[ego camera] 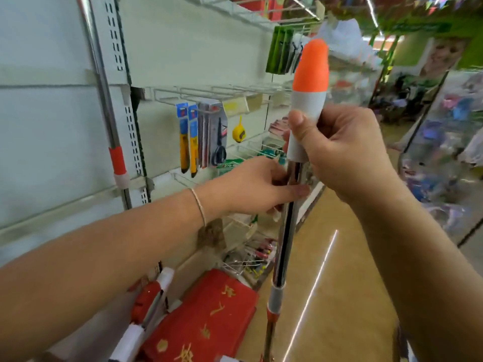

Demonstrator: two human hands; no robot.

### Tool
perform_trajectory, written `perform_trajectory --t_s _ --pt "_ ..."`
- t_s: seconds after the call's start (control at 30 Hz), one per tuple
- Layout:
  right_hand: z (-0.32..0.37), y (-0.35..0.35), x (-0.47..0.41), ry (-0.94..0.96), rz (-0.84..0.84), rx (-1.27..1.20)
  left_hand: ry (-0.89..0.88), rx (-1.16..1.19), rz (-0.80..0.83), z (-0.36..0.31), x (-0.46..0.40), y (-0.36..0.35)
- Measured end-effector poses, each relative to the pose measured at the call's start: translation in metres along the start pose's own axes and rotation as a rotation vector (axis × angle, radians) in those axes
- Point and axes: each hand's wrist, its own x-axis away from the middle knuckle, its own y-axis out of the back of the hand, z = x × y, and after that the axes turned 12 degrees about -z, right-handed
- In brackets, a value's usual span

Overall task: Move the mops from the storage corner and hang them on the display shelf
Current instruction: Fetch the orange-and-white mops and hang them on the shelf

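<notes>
Right hand [347, 152] grips the mop handle [309, 100]; left hand [251, 186] seemingly pinches its pole.

Held mop [287, 231] right of display shelf [183, 61]; second mop [109, 126] against its left upright

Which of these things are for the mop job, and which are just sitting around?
For the job:
- held mop, orange tip up
- right hand on its grey grip
- left hand on its metal pole
- second mop already against the shelf

Just sitting around:
- scissors
- yellow knives
- yellow tape measure
- red mat
</notes>
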Motion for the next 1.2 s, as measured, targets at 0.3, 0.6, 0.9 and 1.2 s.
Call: perform_trajectory --t_s 0.3,0.6,0.9,1.2 --pt "-0.066 -0.069 -0.079 0.083 0.168 -0.236 0.251 -0.119 -0.229 0.036 -0.064 0.026" --pt "-0.07 -0.138 -0.131 0.063 0.251 -0.396 0.405 -0.174 -0.521 0.053 -0.087 0.067" --pt "-0.042 -0.195 -0.151 0.12 0.263 -0.376 0.406 -0.172 -0.697 0.059 -0.083 0.126" --pt "-0.009 -0.225 -0.17 0.216 0.18 -0.238 0.393 -0.188 -0.702 0.065 -0.086 0.174"
